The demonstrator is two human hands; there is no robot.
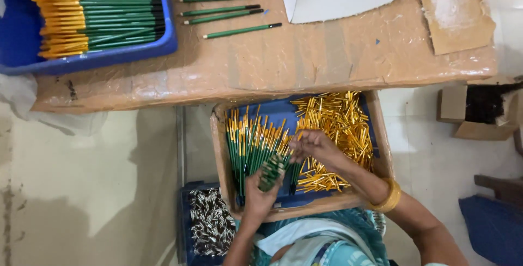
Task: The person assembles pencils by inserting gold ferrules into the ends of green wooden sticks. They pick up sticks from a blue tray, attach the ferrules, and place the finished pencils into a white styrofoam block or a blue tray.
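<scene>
A bunch of green pens (272, 170) is gripped by the left hand (257, 195); gold caps (332, 130), at two o'clock, should be pressed on squarely by the right hand (313, 145), its fingers pinched narrow.

glossy green plastic pens (253, 149), shiny gold metal caps (335, 121), worn cardboard box (220, 151), tape-wrapped cardboard table (327, 53).

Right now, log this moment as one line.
left hand: grips green pen bundle | right hand: at bundle top | gold caps: beside

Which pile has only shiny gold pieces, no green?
The gold caps pile on the box's right side, under the right hand. The green pens lie beside it.
</scene>
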